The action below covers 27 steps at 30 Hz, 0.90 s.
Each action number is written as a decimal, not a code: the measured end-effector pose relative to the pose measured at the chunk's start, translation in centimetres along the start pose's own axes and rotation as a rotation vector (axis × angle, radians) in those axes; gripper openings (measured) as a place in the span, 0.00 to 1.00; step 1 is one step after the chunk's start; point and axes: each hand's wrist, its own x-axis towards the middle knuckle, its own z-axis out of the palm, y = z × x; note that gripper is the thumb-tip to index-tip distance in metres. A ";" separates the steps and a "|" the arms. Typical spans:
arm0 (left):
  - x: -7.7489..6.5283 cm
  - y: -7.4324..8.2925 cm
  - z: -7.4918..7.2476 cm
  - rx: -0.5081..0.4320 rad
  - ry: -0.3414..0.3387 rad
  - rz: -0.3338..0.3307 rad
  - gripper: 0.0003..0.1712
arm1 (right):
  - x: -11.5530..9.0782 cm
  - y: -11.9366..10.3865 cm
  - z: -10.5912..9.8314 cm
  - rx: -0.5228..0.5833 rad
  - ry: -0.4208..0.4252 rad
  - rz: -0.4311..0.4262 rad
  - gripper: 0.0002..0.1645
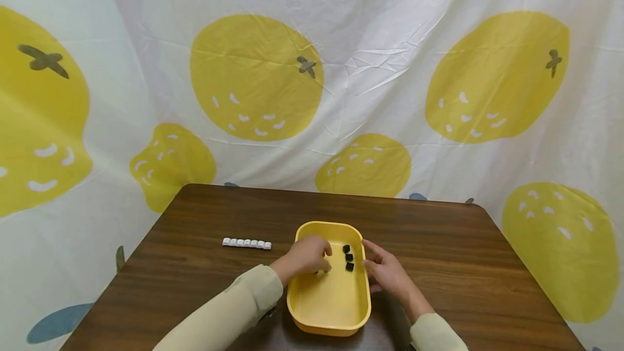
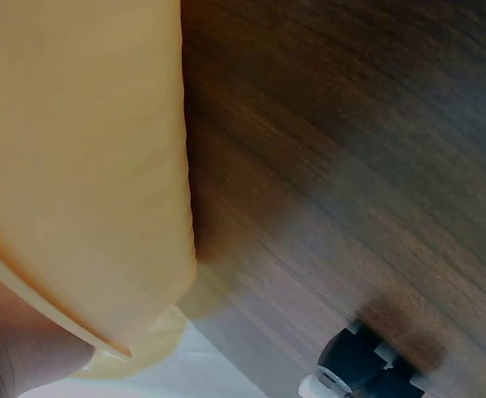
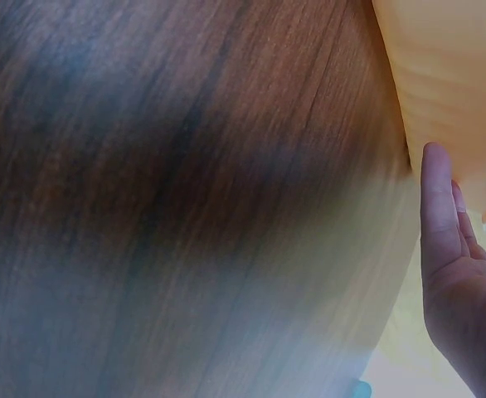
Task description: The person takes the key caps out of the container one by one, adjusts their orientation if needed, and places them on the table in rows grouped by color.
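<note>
A yellow tub (image 1: pixel 329 326) with rounded corners stands on the table. My left hand (image 1: pixel 304 256) reaches in over its left rim, the thumb and forefinger bent and apart, with nothing showing between them. A dark bit shows just under that hand, mostly hidden by it. Three small black cube-like pieces (image 1: pixel 349 258) lie in a row inside the tub along its right wall. My right hand (image 1: pixel 390 275) is at the tub's right side; in the right wrist view its fingers (image 3: pixel 436 199) lie straight along the outer wall.
Left of the tub, a row of several small white blocks (image 1: pixel 247 244) lies on the dark wooden table (image 1: pixel 439 232). Dark pieces with white parts (image 2: pixel 351 361) show low in the left wrist view. A lemon-print cloth (image 1: pixel 365 96) hangs behind the table's far edge.
</note>
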 end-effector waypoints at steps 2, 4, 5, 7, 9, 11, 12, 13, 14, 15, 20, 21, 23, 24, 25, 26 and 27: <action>-0.1 0.3 0.1 0.055 -0.003 -0.021 0.08 | 0.0 0.0 0.0 -0.001 -0.001 0.002 0.32; -0.1 0.4 0.4 0.121 0.006 -0.034 0.11 | -0.1 0.0 0.0 -0.002 0.000 0.005 0.32; -0.2 0.5 0.5 0.156 0.009 -0.041 0.16 | -0.1 0.0 0.0 0.000 0.000 0.006 0.32; -0.2 0.6 0.8 0.227 0.010 -0.051 0.24 | -0.2 0.0 0.0 -0.002 0.005 0.006 0.32; -0.2 0.7 0.9 0.289 0.009 -0.057 0.26 | -0.1 0.0 0.0 -0.005 0.008 0.005 0.32; -0.2 0.7 1.0 0.331 0.003 -0.052 0.24 | -0.1 0.0 0.0 -0.007 0.009 0.003 0.32; -0.1 0.7 1.1 0.345 0.004 -0.040 0.22 | -0.1 0.0 0.1 -0.007 0.009 0.001 0.32; -0.1 0.7 1.1 0.352 0.002 -0.030 0.20 | -0.1 0.0 0.0 -0.002 0.009 0.004 0.32; 0.0 0.7 1.2 0.357 0.004 -0.016 0.18 | -0.1 0.0 0.0 0.000 0.008 0.005 0.32; 0.1 0.7 1.2 0.353 0.004 -0.004 0.16 | -0.1 0.0 0.0 0.003 0.006 0.007 0.32; 0.4 0.6 1.4 0.305 0.006 0.046 0.18 | -0.2 0.0 0.0 0.014 -0.005 0.011 0.32; 0.5 0.6 1.5 0.299 0.005 0.052 0.20 | -0.2 -0.1 0.0 0.015 -0.007 0.010 0.32; 0.6 0.7 1.6 0.291 0.002 0.059 0.22 | -0.2 -0.1 0.0 0.016 -0.010 0.008 0.32; 0.6 0.7 1.7 0.287 0.001 0.057 0.22 | -0.2 -0.1 0.0 0.017 -0.008 0.009 0.32; 0.7 0.7 1.7 0.290 0.000 0.056 0.21 | -0.2 -0.1 0.0 0.019 -0.008 0.009 0.32; 0.7 0.8 1.7 0.299 0.000 0.058 0.20 | -0.2 -0.2 0.0 0.019 -0.008 0.010 0.32; 0.7 0.8 1.7 0.307 -0.003 0.057 0.18 | -0.2 -0.2 0.0 0.022 -0.007 0.012 0.32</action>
